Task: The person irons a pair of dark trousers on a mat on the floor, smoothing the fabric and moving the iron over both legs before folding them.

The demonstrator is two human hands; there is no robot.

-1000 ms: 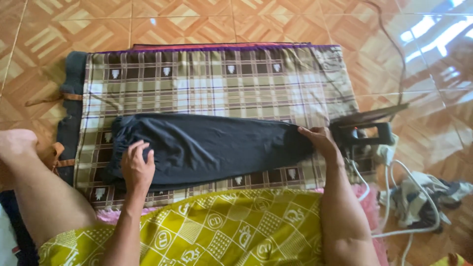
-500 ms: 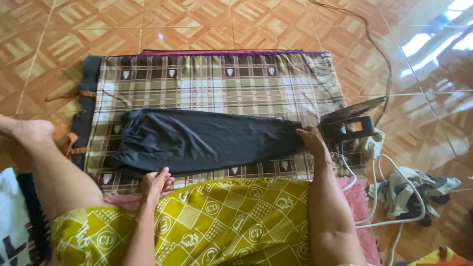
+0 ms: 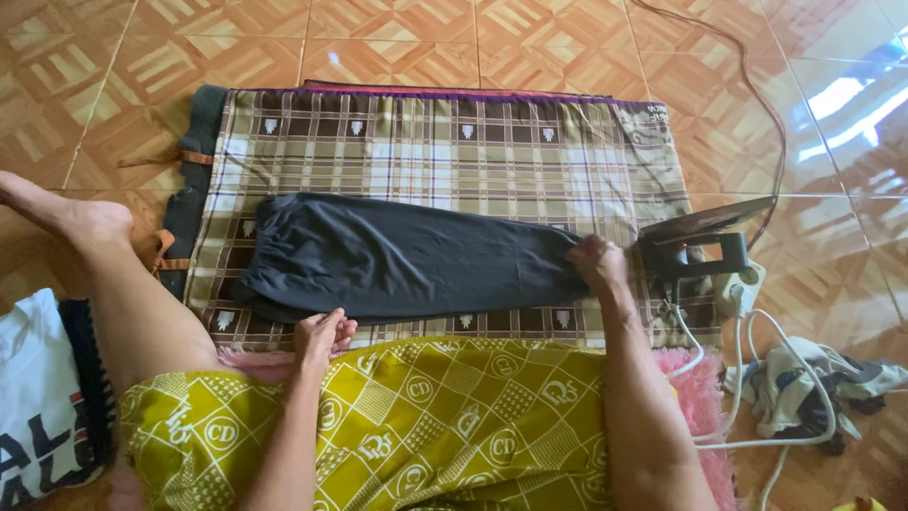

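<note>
The dark folded garment (image 3: 407,257) lies flat across the checked cloth (image 3: 445,151), the right hand (image 3: 598,263) apparently pinching its right end beside the upended iron (image 3: 700,241), while the left hand (image 3: 322,338), loosely curled and empty, rests at its near edge.

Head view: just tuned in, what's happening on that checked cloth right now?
A person sits on the tiled floor with a dark garment laid flat across a checked cloth. The right hand grips the garment's narrow right end. The left hand rests at the cloth's near edge, just below the garment, against the yellow patterned fabric on the lap. An iron stands on its heel beside the right hand, its cord trailing away.
</note>
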